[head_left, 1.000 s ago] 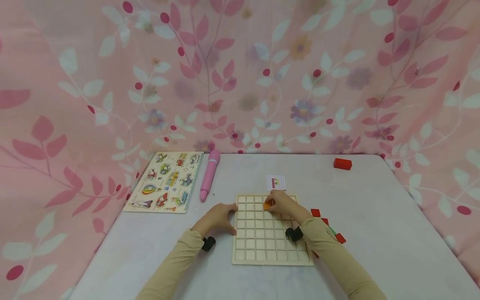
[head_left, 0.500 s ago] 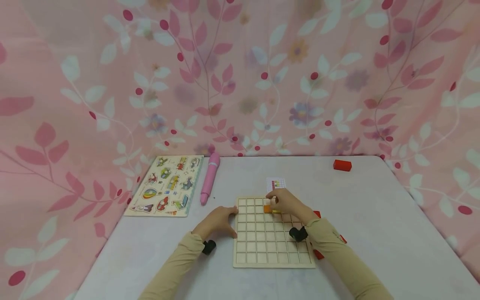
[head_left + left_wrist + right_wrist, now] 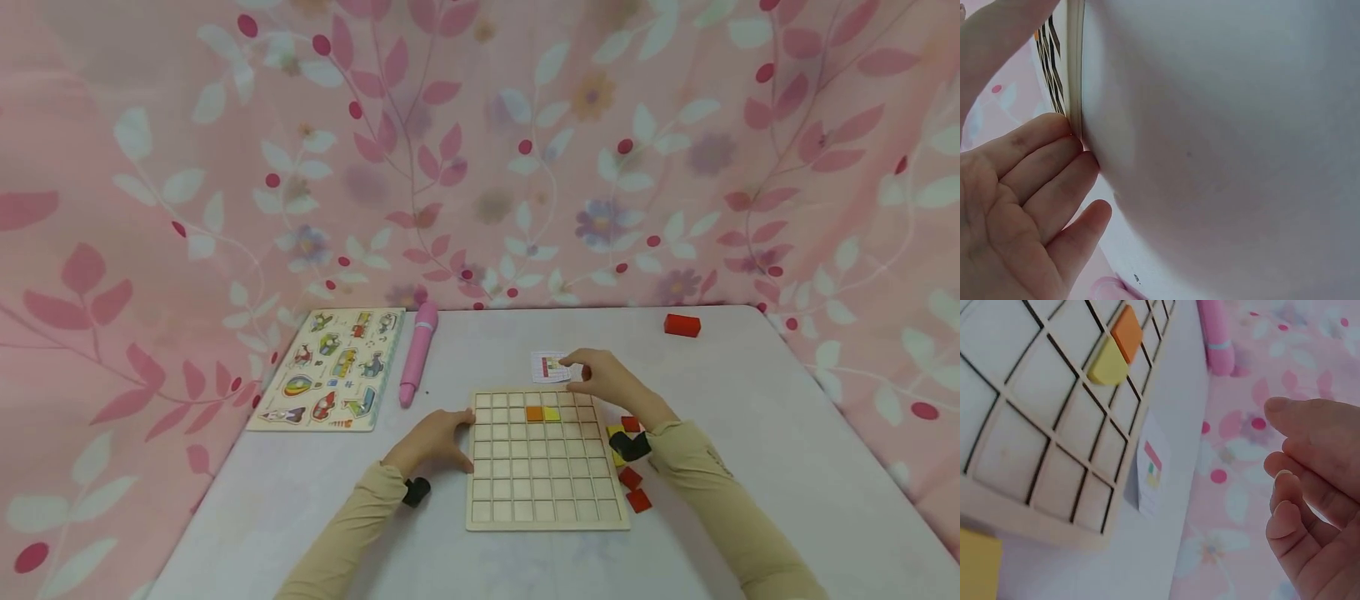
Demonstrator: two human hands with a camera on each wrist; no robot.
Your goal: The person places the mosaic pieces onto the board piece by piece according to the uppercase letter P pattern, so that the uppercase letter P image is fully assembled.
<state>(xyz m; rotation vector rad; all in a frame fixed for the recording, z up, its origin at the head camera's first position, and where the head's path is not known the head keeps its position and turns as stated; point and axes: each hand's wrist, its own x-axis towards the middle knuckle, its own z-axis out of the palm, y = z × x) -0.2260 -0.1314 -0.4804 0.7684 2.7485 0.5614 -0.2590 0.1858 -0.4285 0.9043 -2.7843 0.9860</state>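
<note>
A square wooden grid board (image 3: 542,492) lies on the table. An orange tile (image 3: 534,414) and a yellow tile (image 3: 552,414) sit side by side in its second row from the back; the yellow one has a rounded corner in the right wrist view. My left hand (image 3: 435,440) rests against the board's left edge, thumb and fingertips spread along it. Near the back right corner, my right hand (image 3: 606,377) hovers with bent fingers, thumb apart and nothing in its grasp. A small printed card (image 3: 544,368) with a coloured pattern lies behind the board, partly covered by that hand.
Loose red tiles (image 3: 639,501) and yellow tiles (image 3: 617,457) lie along the board's right side, partly behind the right wrist's camera. A red block (image 3: 682,326) stands at the back right. Leftward are a pink pen-like stick (image 3: 417,354) and a picture puzzle board (image 3: 324,371).
My right hand has left the orange and yellow tiles and moved right, off the grid. The yellow tile now shows fully beside the orange one. My left hand stays at the board's edge.
</note>
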